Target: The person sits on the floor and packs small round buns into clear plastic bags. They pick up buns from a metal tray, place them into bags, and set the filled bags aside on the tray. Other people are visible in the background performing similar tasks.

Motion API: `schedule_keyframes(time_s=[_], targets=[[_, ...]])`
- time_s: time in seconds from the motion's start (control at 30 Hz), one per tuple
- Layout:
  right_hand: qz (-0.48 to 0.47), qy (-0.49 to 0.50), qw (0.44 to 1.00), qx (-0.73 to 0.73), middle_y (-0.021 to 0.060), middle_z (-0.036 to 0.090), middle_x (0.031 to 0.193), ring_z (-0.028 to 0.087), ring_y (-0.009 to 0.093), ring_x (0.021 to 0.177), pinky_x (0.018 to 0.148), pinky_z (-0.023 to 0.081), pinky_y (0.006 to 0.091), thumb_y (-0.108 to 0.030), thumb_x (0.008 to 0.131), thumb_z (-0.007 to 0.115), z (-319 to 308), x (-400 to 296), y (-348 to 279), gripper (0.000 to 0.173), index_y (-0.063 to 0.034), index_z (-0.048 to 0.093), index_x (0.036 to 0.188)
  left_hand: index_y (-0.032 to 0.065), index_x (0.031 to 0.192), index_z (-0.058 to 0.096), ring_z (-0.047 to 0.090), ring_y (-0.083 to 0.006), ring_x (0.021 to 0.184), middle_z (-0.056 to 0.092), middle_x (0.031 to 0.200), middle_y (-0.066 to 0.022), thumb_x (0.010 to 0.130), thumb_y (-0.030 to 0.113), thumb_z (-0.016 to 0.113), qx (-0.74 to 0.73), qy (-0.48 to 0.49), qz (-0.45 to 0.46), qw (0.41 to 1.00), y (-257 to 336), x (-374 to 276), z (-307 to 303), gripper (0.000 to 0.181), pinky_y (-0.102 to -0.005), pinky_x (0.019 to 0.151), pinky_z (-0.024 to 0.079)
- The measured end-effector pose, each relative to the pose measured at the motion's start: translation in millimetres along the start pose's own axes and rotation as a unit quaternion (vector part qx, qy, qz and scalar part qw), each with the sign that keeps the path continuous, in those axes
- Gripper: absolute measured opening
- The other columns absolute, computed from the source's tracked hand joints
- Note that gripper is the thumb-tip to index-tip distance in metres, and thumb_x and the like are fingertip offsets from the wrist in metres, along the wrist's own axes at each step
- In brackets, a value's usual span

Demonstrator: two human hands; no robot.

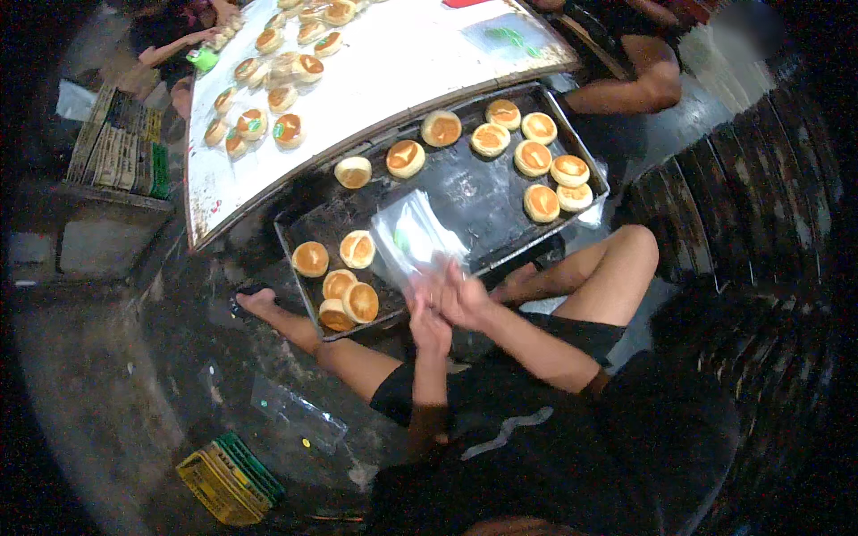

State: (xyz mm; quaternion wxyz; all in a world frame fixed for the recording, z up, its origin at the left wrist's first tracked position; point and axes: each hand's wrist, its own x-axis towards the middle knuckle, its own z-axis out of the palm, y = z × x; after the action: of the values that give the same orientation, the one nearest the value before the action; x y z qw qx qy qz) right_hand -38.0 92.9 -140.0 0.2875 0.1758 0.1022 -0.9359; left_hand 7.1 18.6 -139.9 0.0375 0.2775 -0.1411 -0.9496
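Both of my hands meet at the near edge of a dark metal baking tray (462, 187). My left hand (429, 321) and my right hand (464, 295) are at the lower end of clear plastic bags (412, 231) with a green print; motion blurs the fingers. The left hand grips the bags, while the right hand's exact hold is unclear. Round browned buns lie on the tray: several at its left end, one bun (357, 249) just left of the bags, and several at its right end, such as a bun (535, 158).
A white-topped table (402, 67) beyond the tray bears many buns, some bagged (289, 130), and flat bags (509, 37). Co-workers sit at its far left and right. Plastic crates (228, 479) stand lower left, a plastic bag (298, 412) lies on the floor, and stacked trays (724, 194) stand right.
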Motion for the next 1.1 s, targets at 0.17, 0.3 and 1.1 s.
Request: schedule_keyframes(time_s=[0.17,0.3,1.1], targets=[[0.046,0.121,0.647,-0.752,0.0159,0.057,0.094,0.056,0.030,0.084,0.073,0.044,0.0381,-0.033,0.079,0.054,-104.6,35.1,-81.5,0.038,-0.0008,0.052,0.100,0.0143,0.125,0.030,0.051,-0.0242,0.092,0.048,0.102,-0.0098,0.079,0.007,0.051,0.109,0.139,0.075,0.981,19.3,12.4,-46.3,0.051,-0.0427,0.078,0.043],[-0.036,0.479,0.197,-0.855,0.0206,0.015,0.135,0.021,0.042,0.118,0.083,0.030,0.0576,-0.050,0.074,0.053,-118.4,58.6,-183.5,0.081,-0.0055,0.018,0.131,0.0150,0.128,0.025,0.047,-0.0259,0.102,0.043,0.114,-0.0115,0.078,0.010,0.052,0.102,0.203,0.150,0.962,42.5,10.7,-52.0,0.057,-0.0445,0.082,0.041],[-0.377,-0.130,0.452,-0.798,0.0175,0.057,0.095,0.057,0.027,0.082,0.066,0.048,0.0343,-0.012,0.067,0.066,39.0,4.7,37.8,0.031,0.0032,0.057,0.092,0.0060,0.104,0.048,0.053,-0.0173,0.083,0.053,0.094,-0.0095,0.082,0.032,0.045,0.047,0.132,0.073,0.987,18.1,10.0,-23.9,0.034,-0.0304,0.071,0.043]])
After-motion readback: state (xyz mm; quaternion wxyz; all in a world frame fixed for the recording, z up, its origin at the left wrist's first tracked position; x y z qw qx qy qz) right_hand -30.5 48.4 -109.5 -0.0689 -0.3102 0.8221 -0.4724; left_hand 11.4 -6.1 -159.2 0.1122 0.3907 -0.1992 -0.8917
